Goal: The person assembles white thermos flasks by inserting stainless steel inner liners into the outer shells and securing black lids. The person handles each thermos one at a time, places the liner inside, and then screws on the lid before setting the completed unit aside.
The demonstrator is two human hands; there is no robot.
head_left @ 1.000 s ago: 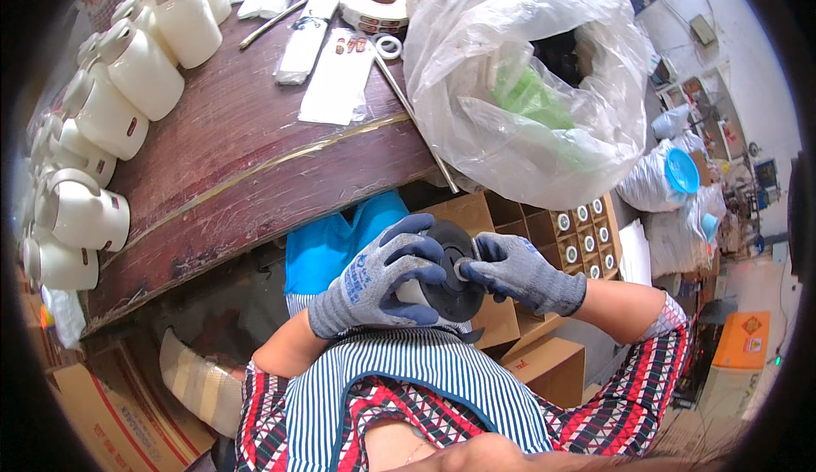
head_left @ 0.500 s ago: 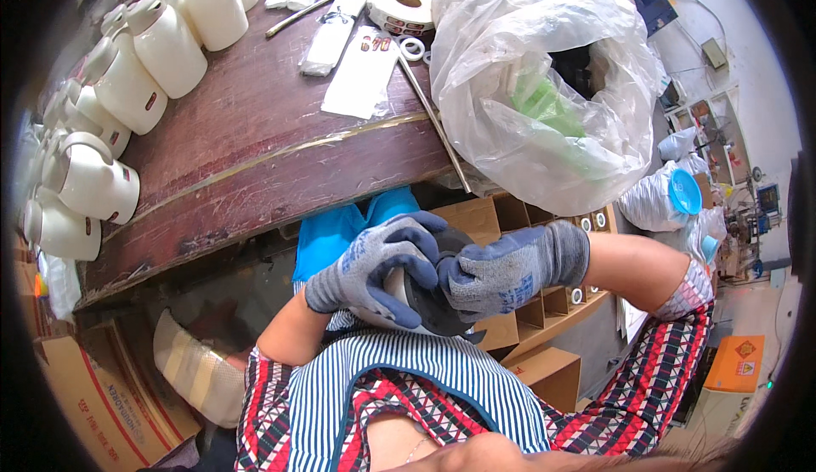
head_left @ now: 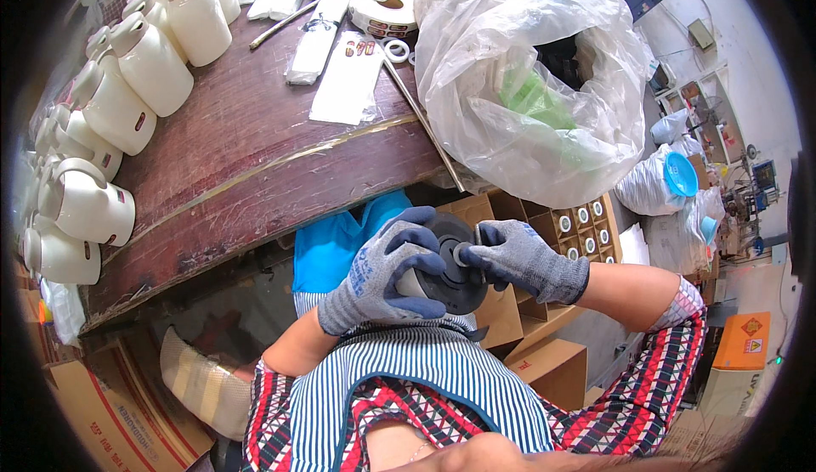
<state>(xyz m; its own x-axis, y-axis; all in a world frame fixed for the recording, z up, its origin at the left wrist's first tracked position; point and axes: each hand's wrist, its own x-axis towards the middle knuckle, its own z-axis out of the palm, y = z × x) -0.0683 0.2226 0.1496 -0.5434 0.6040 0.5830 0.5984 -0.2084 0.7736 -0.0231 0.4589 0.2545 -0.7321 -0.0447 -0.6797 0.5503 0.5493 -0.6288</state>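
Note:
In front of my apron is a pale jug [head_left: 410,284], tipped so that its round black base [head_left: 444,292] faces right and up. My gloved left hand [head_left: 374,272] wraps round the jug's side, fingers over the edge of the base. At the middle of the base is my gloved right hand [head_left: 529,261], with thumb and fingertips pinched close to a small round piece there. What the right fingers hold, if anything, is hidden. Both gloves are grey with dark blue fingers.
Several cream jugs [head_left: 157,66] line the left of the dark red table [head_left: 246,115]. A label roll [head_left: 382,11], wrapped packets and a thin rod [head_left: 421,119] lie farther right, beside a big clear plastic bag [head_left: 459,124]. Below stands a divided carton [head_left: 544,309] holding small white-ringed pieces.
My right hand has shifted right and drawn back from the base, so more of its black ringed face shows. My left hand still holds the jug, now slightly turned.

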